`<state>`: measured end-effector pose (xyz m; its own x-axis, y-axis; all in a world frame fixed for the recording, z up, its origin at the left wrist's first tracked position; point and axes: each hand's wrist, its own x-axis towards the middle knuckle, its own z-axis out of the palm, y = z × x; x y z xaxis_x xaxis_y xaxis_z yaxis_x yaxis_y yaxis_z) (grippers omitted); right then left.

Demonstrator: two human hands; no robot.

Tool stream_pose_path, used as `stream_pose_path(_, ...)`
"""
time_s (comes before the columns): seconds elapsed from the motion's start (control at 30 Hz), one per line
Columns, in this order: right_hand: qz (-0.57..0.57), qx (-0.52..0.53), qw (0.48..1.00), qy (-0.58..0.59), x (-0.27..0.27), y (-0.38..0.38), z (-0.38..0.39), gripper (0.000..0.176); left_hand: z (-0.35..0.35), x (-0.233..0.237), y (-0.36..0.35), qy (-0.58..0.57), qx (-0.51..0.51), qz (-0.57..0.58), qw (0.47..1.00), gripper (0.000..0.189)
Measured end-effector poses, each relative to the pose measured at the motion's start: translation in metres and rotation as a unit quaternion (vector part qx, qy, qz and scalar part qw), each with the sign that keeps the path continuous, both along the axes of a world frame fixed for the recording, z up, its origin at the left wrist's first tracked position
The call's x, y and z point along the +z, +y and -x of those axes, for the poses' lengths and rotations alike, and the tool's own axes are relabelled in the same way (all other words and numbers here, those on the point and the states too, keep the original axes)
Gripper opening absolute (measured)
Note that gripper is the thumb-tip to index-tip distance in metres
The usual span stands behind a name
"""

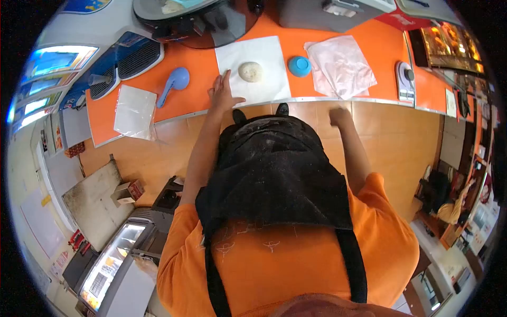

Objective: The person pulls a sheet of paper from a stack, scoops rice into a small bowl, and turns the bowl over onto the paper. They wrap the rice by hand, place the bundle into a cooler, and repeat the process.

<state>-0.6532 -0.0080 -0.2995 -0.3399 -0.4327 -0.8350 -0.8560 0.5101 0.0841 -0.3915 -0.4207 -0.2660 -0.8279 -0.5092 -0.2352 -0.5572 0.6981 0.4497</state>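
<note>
A round pale mound, which looks like rice, (250,72) lies on a white paper sheet (269,91) on the orange counter. My left hand (223,95) rests at the sheet's left edge, fingers apart and holding nothing. Over the floor just off the counter's front edge is my right hand (339,116), its fingers curled closed; whatever they may hold is hidden. A small blue bowl (299,66) stands right of the sheet, beside crumpled pinkish-white paper (342,66). To the left lie a blue ladle-like scoop (178,79) and a clear plastic bag (133,112).
A large dark-rimmed container (211,26) and a grey box (322,16) stand at the counter's back. A small scale (405,82) sits near the right end. The counter's metal front edge (380,102) runs before me. Vented blue units (138,55) stand at left.
</note>
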Motion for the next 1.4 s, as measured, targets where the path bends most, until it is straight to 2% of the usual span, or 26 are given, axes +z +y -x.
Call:
stream_pose_path(0.03, 0.162, -0.022, 0.984, -0.073, -0.007, 0.035, -0.002, 0.049, 0.004, 0.003, -0.004, 0.003, 0.006, 0.004, 1.0, 0.135)
stream_pose_path(0.07, 0.128, -0.263, 0.945, -0.146, 0.048, 0.02, -0.02, 0.043, 0.004, 0.006, -0.004, 0.002, 0.0, -0.014, 1.0, 0.135)
stream_pose_path(0.1, 0.126, -0.263, 0.945, -0.149, 0.049, 0.012, -0.029, 0.043, 0.001, 0.008, -0.002, -0.001, -0.007, -0.034, 0.999, 0.135)
stream_pose_path(0.17, 0.069, -0.194, 0.978, -0.02, 0.042, 0.005, -0.035, 0.04, 0.0, 0.011, -0.001, -0.003, -0.011, -0.035, 0.999, 0.135)
stream_pose_path(0.2, 0.236, -0.212, 0.946, -0.069, 0.029, 0.004, -0.035, 0.035, 0.002, 0.012, -0.001, -0.002, -0.015, -0.034, 0.999, 0.135)
stream_pose_path(0.23, 0.394, -0.223, 0.884, -0.116, 0.012, 0.006, -0.037, 0.03, 0.003, 0.012, -0.001, -0.002, -0.017, -0.033, 0.999, 0.135)
stream_pose_path(0.3, 0.543, -0.246, 0.785, -0.169, 0.071, -0.066, -0.053, 0.023, 0.003, 0.01, -0.001, -0.005, -0.014, -0.036, 0.999, 0.135)
stream_pose_path(0.37, 0.469, -0.177, 0.857, -0.12, 0.068, -0.113, -0.048, 0.024, 0.003, 0.008, -0.001, -0.008, -0.012, -0.023, 1.0, 0.133)
stream_pose_path(0.43, 0.566, -0.111, 0.811, -0.098, 0.041, -0.148, -0.05, 0.022, 0.003, 0.008, -0.001, -0.011, -0.009, -0.01, 1.0, 0.13)
stream_pose_path(0.47, 0.567, -0.111, 0.81, -0.099, 0.043, -0.16, -0.053, 0.022, 0.003, 0.009, -0.002, -0.002, -0.008, -0.01, 1.0, 0.124)
stream_pose_path(0.53, 0.637, -0.022, 0.764, -0.1, 0.043, -0.178, -0.053, 0.01, 0.001, 0.011, -0.006, 0.007, -0.005, -0.007, 1.0, 0.119)
stream_pose_path(0.6, 0.622, 0.008, 0.777, -0.097, 0.033, -0.185, -0.045, 0.009, -0.004, 0.012, -0.009, 0.118, -0.004, -0.081, 0.99, 0.107)
stream_pose_path(0.67, 0.606, 0.038, 0.789, -0.092, 0.029, -0.188, -0.045, 0.008, -0.009, 0.018, -0.004, 0.136, 0.0, -0.072, 0.988, 0.103)
stream_pose_path(0.8, 0.626, -0.013, 0.772, -0.108, 0.036, -0.192, -0.047, 0.008, -0.013, 0.036, 0.012, 0.174, 0.007, -0.076, 0.982, 0.084)
stream_pose_path(0.83, 0.634, -0.022, 0.765, -0.114, 0.039, -0.193, -0.046, 0.008, -0.01, 0.038, 0.016, 0.173, 0.009, -0.075, 0.982, 0.084)
stream_pose_path(0.9, 0.639, -0.028, 0.761, -0.113, 0.045, -0.199, -0.046, 0.008, -0.002, 0.043, 0.023, 0.151, -0.075, -0.013, 0.986, 0.062)
stream_pose_path(0.93, 0.644, -0.036, 0.756, -0.111, 0.043, -0.201, -0.045, 0.008, 0.003, 0.048, 0.028, 0.16, -0.086, 0.005, 0.983, 0.04)
stream_pose_path(0.97, 0.644, -0.034, 0.756, -0.112, 0.04, -0.204, -0.044, 0.008, 0.006, 0.046, 0.03, 0.16, -0.084, 0.007, 0.983, 0.04)
stream_pose_path(1.03, 0.545, -0.226, 0.774, -0.23, 0.036, -0.211, -0.043, 0.013, 0.013, 0.04, 0.028, 0.097, -0.134, 0.098, 0.981, 0.025)
stream_pose_path(1.07, 0.547, -0.224, 0.773, -0.23, 0.042, -0.214, -0.043, 0.013, 0.016, 0.033, 0.028, 0.098, -0.133, 0.101, 0.981, 0.025)
stream_pose_path(1.13, 0.661, -0.167, 0.73, -0.043, 0.056, -0.214, -0.049, 0.022, 0.021, 0.022, 0.027, 0.168, -0.036, 0.11, 0.979, 0.017)
stream_pose_path(1.17, 0.662, -0.167, 0.73, -0.042, 0.066, -0.208, -0.057, 0.022, 0.022, 0.022, 0.026, 0.169, -0.036, 0.111, 0.979, 0.017)
stream_pose_path(1.23, 0.694, -0.014, 0.706, -0.139, 0.084, -0.192, -0.078, 0.037, 0.018, 0.024, 0.028, 0.188, -0.022, 0.085, 0.978, 0.014)
stream_pose_path(1.27, 0.694, -0.014, 0.706, -0.139, 0.08, -0.188, -0.088, 0.037, 0.016, 0.027, 0.03, 0.187, -0.023, 0.086, 0.978, 0.014)
stream_pose_path(1.33, 0.556, 0.172, 0.796, -0.168, 0.064, -0.184, -0.105, 0.045, 0.016, 0.034, 0.034, 0.23, -0.049, 0.095, 0.967, 0.013)
stream_pose_path(1.4, 0.546, 0.172, 0.807, -0.144, 0.053, -0.177, -0.103, 0.047, 0.012, 0.047, 0.04, 0.2, -0.082, 0.08, 0.973, 0.013)
